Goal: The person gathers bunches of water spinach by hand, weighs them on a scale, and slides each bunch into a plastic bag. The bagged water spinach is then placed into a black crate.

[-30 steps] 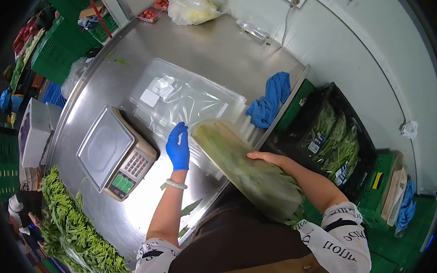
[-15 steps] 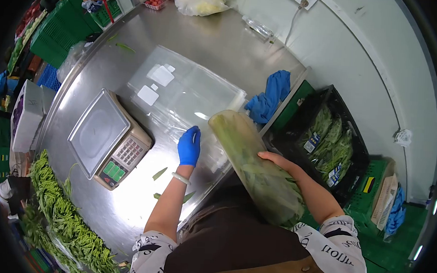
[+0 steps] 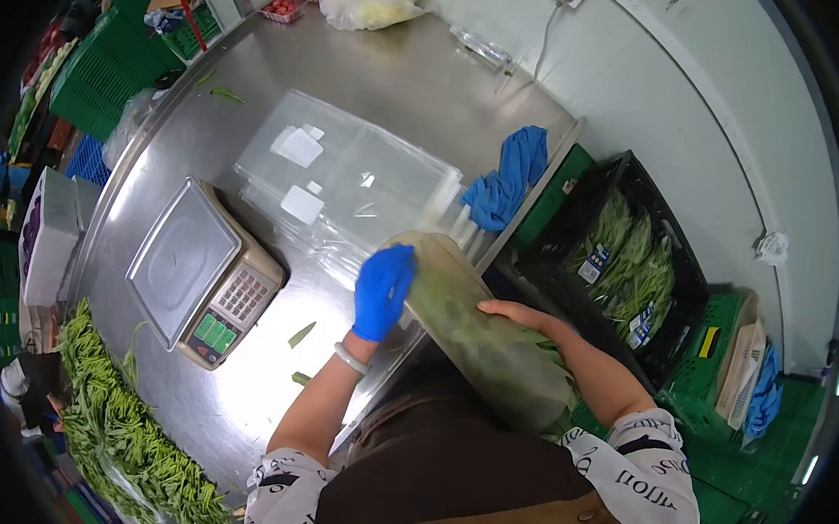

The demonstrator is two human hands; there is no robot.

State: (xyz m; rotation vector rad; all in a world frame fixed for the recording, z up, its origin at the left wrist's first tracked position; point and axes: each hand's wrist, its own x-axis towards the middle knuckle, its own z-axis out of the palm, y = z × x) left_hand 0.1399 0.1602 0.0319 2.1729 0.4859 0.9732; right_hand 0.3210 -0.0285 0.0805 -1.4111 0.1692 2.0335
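A clear plastic bag of leafy greens [image 3: 477, 346] lies slanted in front of my apron, its upper end over the table edge. My right hand [image 3: 521, 317] is bare and holds the bag from its right side, thumb on top. At the bag's upper left edge is my left hand [image 3: 383, 291], in a blue glove, with fingers curled in and closed on the plastic. Part of the fingertips is hidden. Just beyond lies a stack of flat clear plastic bags [image 3: 349, 163] with white labels [image 3: 301, 204] on it.
A weighing scale [image 3: 205, 274] stands left on the metal table [image 3: 373, 65]. Long green vegetables [image 3: 122, 417] are heaped at the left edge. On the right is a black crate [image 3: 689, 276] of bagged greens, near a crumpled blue glove [image 3: 509, 177]. Loose leaves [image 3: 302, 335] dot the table.
My left hand has moved right from above the table to the bag's upper edge. The bag's upper end has come slightly lower and towards my body.
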